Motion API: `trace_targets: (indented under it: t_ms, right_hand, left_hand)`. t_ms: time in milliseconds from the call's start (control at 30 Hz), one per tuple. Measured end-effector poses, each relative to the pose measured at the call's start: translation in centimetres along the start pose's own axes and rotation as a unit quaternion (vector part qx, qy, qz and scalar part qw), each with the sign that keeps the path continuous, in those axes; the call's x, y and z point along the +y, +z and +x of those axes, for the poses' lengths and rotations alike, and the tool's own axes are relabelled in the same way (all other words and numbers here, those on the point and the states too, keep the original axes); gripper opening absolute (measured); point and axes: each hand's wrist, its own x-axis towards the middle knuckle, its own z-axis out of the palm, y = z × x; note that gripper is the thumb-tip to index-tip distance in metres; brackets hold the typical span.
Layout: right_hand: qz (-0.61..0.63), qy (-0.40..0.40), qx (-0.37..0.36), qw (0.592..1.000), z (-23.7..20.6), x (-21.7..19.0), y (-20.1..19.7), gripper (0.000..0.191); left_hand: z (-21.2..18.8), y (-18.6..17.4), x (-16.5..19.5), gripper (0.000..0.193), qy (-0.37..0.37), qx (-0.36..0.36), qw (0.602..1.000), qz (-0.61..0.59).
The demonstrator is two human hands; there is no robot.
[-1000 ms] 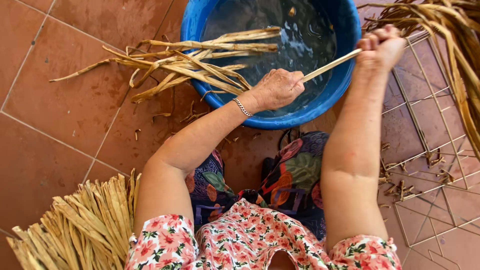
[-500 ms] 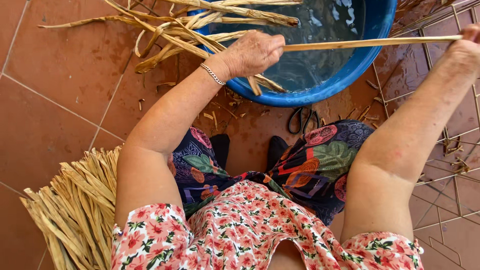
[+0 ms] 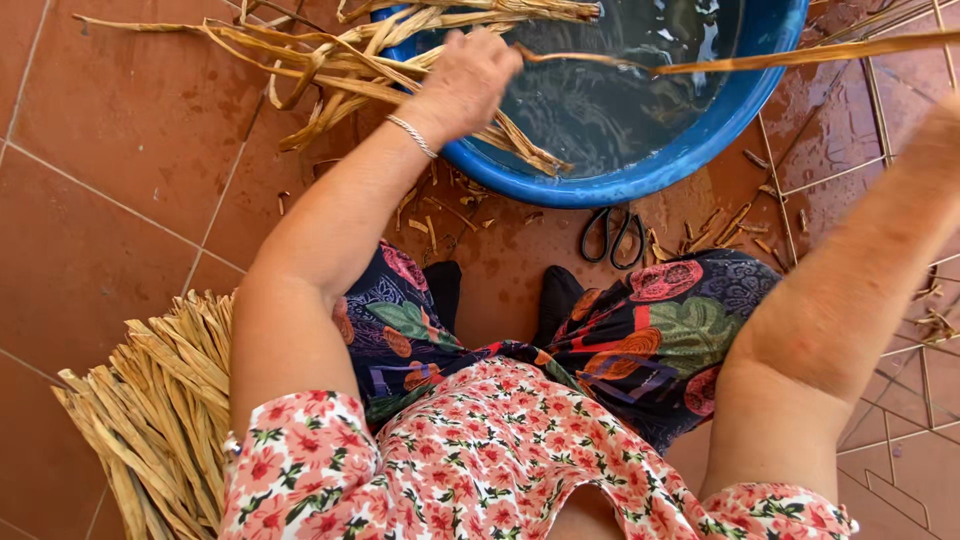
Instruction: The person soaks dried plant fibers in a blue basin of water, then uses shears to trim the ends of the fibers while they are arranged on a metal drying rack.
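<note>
Left hand (image 3: 468, 75) pinches one long wet leaf strip (image 3: 800, 55), stretched taut across one blue basin (image 3: 690, 160) of water. Right hand is out of view past the frame edge; only the forearm shows. One pair of scissors (image 3: 613, 238) lies on the tiled floor (image 3: 110, 230); one dry straw bundle (image 3: 150, 420) sits by the hip.
</note>
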Motion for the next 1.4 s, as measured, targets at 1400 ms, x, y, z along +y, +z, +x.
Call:
trace_targets:
  t_ms: [1400]
  right_hand:
    - [0.461,0.075,-0.146,0.872,-3.7,-7.6,25.6,0.007]
  left_hand:
    - [9.7,-7.8,3.6,0.022,-0.061,0.311,0.882,-0.348]
